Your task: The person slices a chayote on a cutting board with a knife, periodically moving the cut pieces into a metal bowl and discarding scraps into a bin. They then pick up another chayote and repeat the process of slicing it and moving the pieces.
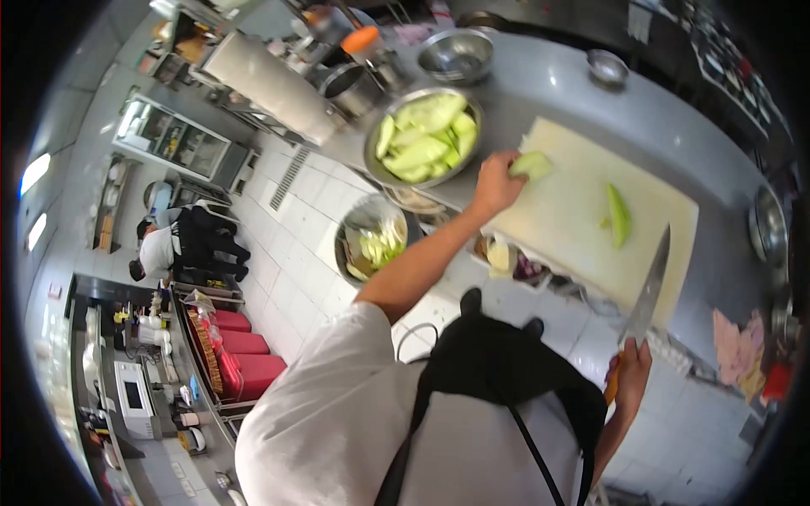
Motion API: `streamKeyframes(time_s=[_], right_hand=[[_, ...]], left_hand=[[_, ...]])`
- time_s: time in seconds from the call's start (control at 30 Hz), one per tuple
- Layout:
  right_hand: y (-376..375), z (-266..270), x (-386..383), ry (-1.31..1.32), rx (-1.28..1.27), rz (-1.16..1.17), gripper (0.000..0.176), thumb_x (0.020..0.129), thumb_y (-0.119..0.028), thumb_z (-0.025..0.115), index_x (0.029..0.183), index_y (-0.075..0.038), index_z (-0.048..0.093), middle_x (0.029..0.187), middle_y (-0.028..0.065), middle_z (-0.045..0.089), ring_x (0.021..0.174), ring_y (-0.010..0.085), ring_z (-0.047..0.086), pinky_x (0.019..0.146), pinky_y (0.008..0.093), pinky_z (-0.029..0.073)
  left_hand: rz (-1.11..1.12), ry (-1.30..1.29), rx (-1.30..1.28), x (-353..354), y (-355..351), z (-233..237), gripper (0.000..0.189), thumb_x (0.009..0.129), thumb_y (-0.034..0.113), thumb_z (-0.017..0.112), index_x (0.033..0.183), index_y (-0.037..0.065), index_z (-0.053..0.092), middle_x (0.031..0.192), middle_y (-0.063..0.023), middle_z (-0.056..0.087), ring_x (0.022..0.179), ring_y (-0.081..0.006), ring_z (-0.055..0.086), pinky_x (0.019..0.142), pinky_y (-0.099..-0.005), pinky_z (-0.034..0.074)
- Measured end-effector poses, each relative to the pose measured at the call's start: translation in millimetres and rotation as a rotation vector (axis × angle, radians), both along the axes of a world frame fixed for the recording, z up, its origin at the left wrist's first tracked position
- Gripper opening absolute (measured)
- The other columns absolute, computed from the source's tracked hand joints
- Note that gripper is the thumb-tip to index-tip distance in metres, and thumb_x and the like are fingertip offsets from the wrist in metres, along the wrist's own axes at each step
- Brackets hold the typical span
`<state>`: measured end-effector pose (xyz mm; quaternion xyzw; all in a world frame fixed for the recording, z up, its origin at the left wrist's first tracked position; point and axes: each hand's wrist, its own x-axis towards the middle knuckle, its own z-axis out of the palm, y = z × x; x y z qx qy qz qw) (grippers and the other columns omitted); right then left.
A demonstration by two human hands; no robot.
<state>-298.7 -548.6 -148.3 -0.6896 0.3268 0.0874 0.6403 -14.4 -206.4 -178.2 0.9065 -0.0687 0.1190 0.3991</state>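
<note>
My left hand point(499, 181) is closed on a pale green gourd piece point(533, 164) at the near-left edge of the white cutting board point(574, 181). In my right hand point(631, 374) is a large kitchen knife point(651, 291), gripped by its orange handle, with the blade reaching over the board's right part. Between the hands, a green-skinned gourd wedge point(619, 217) lies on the board. Left of my left hand stands a metal bowl point(369, 156) heaped with pale green gourd pieces point(424, 139).
A bin point(343, 253) with peelings stands below the counter. Metal bowls point(456, 57) and a pot point(350, 90) sit at the back. A pink cloth point(736, 341) lies at the right. Another person point(181, 240) bends over across the tiled floor point(291, 244).
</note>
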Motion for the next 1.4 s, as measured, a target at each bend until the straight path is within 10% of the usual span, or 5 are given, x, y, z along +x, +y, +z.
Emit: streamKeyframes(time_s=[0.13,0.27,0.4,0.63,1.4], right_hand=[[0.0,0.3,3.1,0.022,-0.005,-0.025,0.024,0.106,-0.030,0.049,0.098,-0.007,0.051,0.061,0.0035,0.051,0.044,0.0136,0.050,0.040,0.0297,0.041],[-4.1,-0.8,0.1,0.011,-0.015,-0.009,0.023,0.106,-0.029,0.049,0.098,-0.007,0.051,0.061,0.0034,0.051,0.044,0.0137,0.049,0.040,0.0297,0.041],[-4.6,0.4,1.8,-0.013,-0.005,-0.024,0.022,0.107,-0.027,0.047,0.098,-0.007,0.051,0.061,0.0034,0.051,0.043,0.0138,0.048,0.040,0.0297,0.041],[-1.5,8.5,3.4,-0.008,-0.015,-0.037,0.022,0.107,-0.026,0.047,0.097,-0.007,0.051,0.061,0.0033,0.051,0.043,0.0136,0.048,0.040,0.0298,0.041],[-12.5,6.9,-23.2,-0.040,0.055,-0.060,0.021,0.105,-0.026,0.048,0.099,-0.007,0.055,0.059,0.0033,0.052,0.043,0.0136,0.049,0.040,0.0290,0.041]], left_hand=[[0.209,0.061,-0.321,2.6,41.5,28.4,0.046,0.084,0.011,0.080,0.124,-0.006,0.065,0.107,-0.0139,0.073,0.088,-0.0188,0.068,0.080,-0.0322,0.054],[0.374,-0.129,-0.218,24.7,107.1,32.3,0.046,0.084,0.022,0.079,0.118,-0.007,0.069,0.090,-0.0228,0.075,0.079,-0.0276,0.071,0.076,-0.0375,0.054],[0.573,-0.291,0.410,13.6,97.6,48.4,0.066,0.085,0.028,0.079,0.141,0.003,0.057,0.132,-0.0286,0.057,0.126,-0.0438,0.050,0.105,-0.0512,0.040],[-0.542,-0.370,0.402,-18.0,-72.5,22.6,0.063,0.077,0.009,0.078,0.138,0.010,0.060,0.138,-0.0207,0.055,0.132,-0.0399,0.049,0.110,-0.0483,0.042],[-0.553,-0.032,0.142,-19.7,-159.4,-56.1,0.025,0.075,0.006,0.065,0.098,0.002,0.073,0.095,-0.0238,0.066,0.095,-0.0401,0.065,0.090,-0.0474,0.054]])
